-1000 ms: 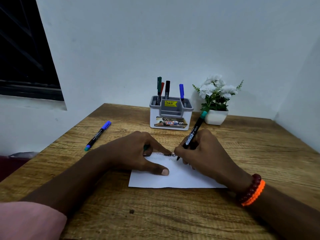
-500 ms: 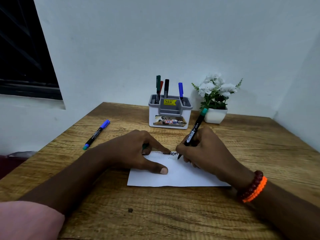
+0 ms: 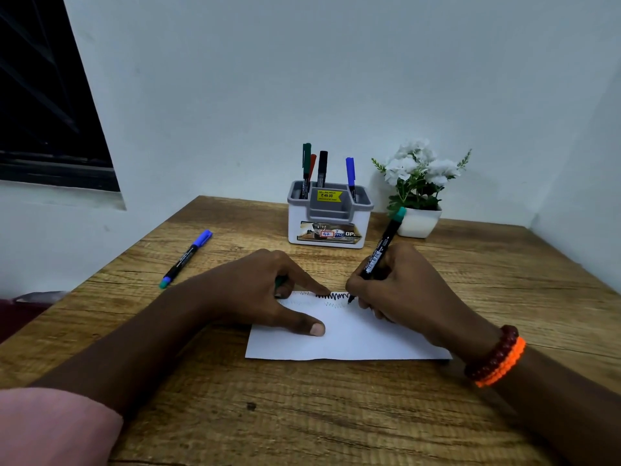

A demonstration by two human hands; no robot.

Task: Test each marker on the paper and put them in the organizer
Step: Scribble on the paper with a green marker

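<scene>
My right hand grips a black marker with a teal end, its tip touching the white paper at the end of a dark zigzag line. My left hand presses the paper down with thumb and forefinger spread, and holds a small green cap under its curled fingers. A blue-capped marker lies on the table to the left. The white and grey organizer stands at the back with several markers upright in it.
A white pot of white flowers stands right of the organizer, near the marker's teal end. The wooden table meets walls at the back and right. A dark window is at the far left.
The zigzag line has grown longer to the right as my right hand moved the marker tip along the paper. My left hand has stayed pressed on the sheet.
</scene>
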